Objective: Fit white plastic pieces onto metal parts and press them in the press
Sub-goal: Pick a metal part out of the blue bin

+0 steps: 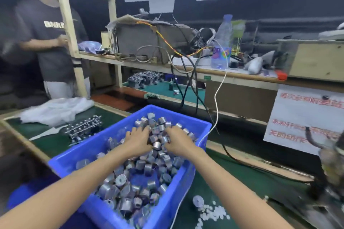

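Blue bin (78,156) on green desk (232,182) holds metal parts (147,168); L grip (138,140) & R grip (179,141) both curl into far-end heap, clutching parts btwn them; white plastic pieces (210,212) loose on desk just R of bin.

Only two arms and two hands of the person are in view. The left forearm (74,188) is bare along all of its visible length, long and slim, narrowing evenly to the wrist. The right forearm (232,182) is bare as well and of the same slender build. The left hand (137,142) and the right hand (179,141) are bare too, with slim fingers and the knuckles showing faintly. The fingertips are hidden, and blur softens finer detail.
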